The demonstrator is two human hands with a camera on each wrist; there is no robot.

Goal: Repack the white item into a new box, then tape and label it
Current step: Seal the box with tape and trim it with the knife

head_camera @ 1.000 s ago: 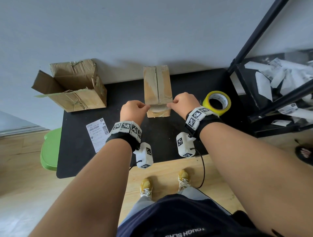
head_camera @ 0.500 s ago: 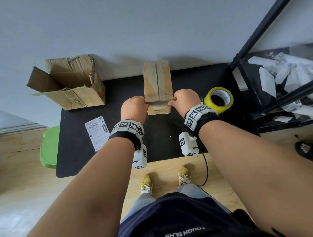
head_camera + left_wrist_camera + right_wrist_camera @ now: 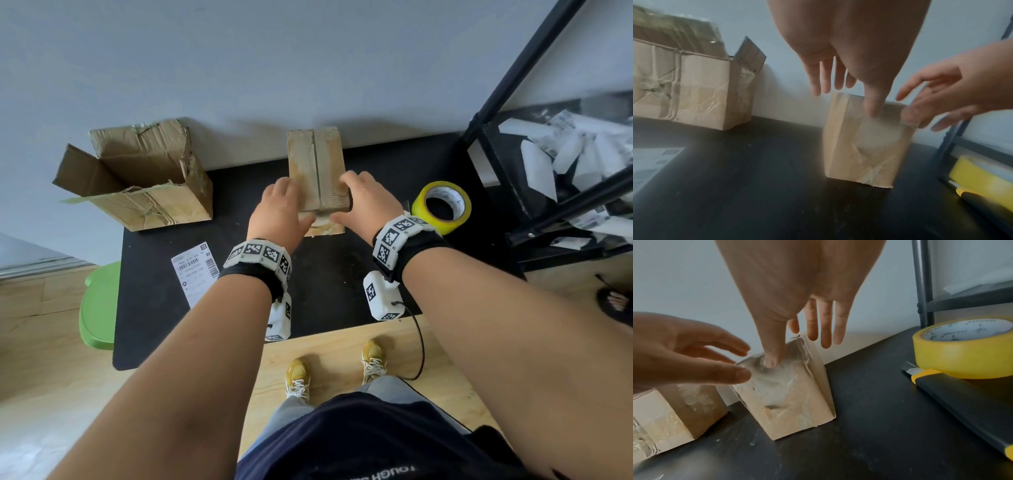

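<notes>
A small closed cardboard box [image 3: 315,168] with clear tape over its seam stands on the black table [image 3: 329,274]. My left hand [image 3: 291,205] and right hand [image 3: 356,198] flank its near end, fingers straight. In the left wrist view my left thumb [image 3: 873,104] touches the taped top edge of the box [image 3: 865,146]. In the right wrist view my right thumb [image 3: 770,356] presses the tape on the box [image 3: 789,399]. Neither hand grips anything. No white item shows. A shipping label [image 3: 195,270] lies flat at the left.
A torn, open cardboard box [image 3: 144,181] stands at the back left. A yellow tape roll [image 3: 442,205] lies right of my right hand, with a utility knife [image 3: 962,399] beside it. A black rack [image 3: 548,171] holds white parcels. A green stool [image 3: 97,308] stands left of the table.
Both hands were curled at the box's near end; now their fingers are straightened and they have slid forward along the box's top edge. The box has not moved.
</notes>
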